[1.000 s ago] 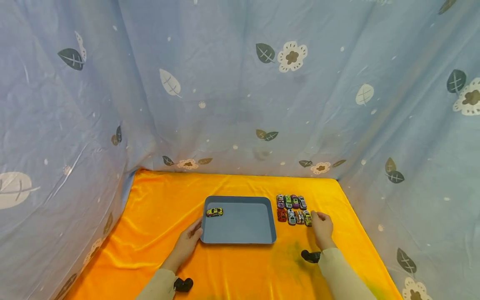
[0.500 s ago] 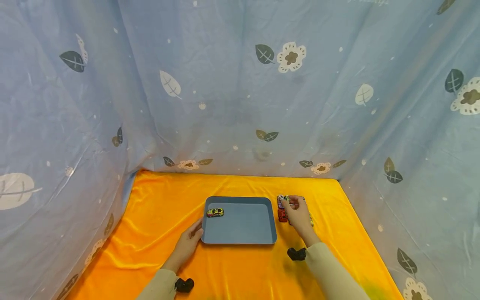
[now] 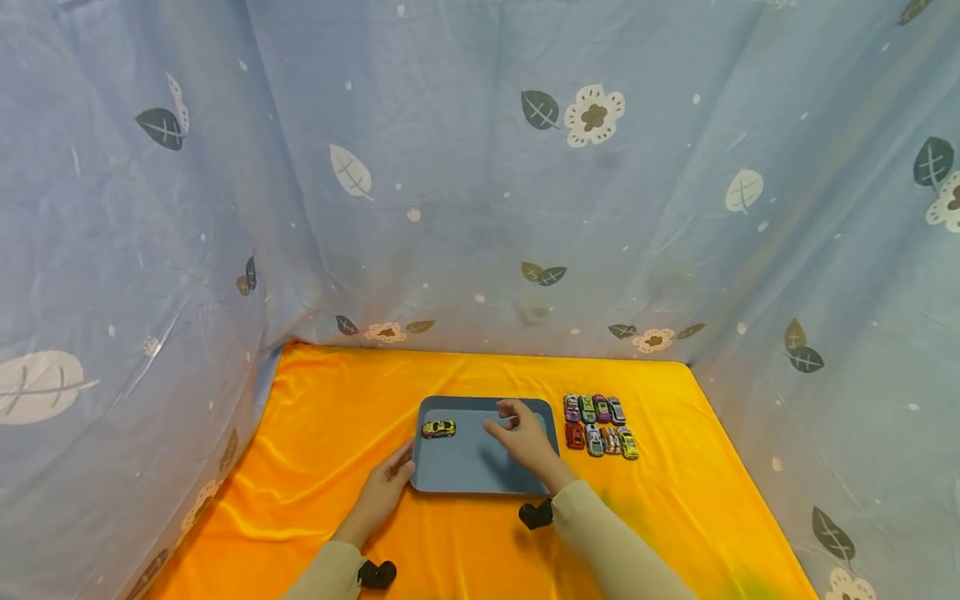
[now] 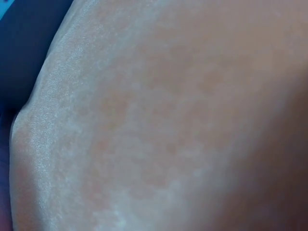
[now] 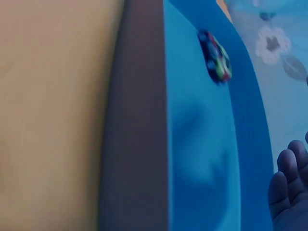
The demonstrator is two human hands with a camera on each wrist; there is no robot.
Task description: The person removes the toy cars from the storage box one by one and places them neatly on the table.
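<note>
Right hand (image 3: 525, 440) hovers over the far right part of the grey tray (image 3: 465, 471); fingers curled, but whether they pinch a car cannot be told. Left hand (image 3: 388, 487) rests with relaxed fingers against the tray's near left edge. Yellow car (image 3: 438, 428) sits in the far left corner; most of the tray floor is bare. Car rows (image 3: 600, 425) lie just right of the tray.

Blue-grey fabric backdrop (image 3: 480, 208) hung on three sides, creased and draped, printed with dark green leaves, pale leaves and white flowers with brown centres. Folds gathered at the left rear corner. Below, a flat surface spread with a shiny orange-yellow cloth (image 3: 337, 417), softly rippled along the left, faintly green-tinged near the front right. Light even and diffuse, soft sheen on the cloth, no hard shadows. Left wrist view filled with blurred orange cloth only.
</note>
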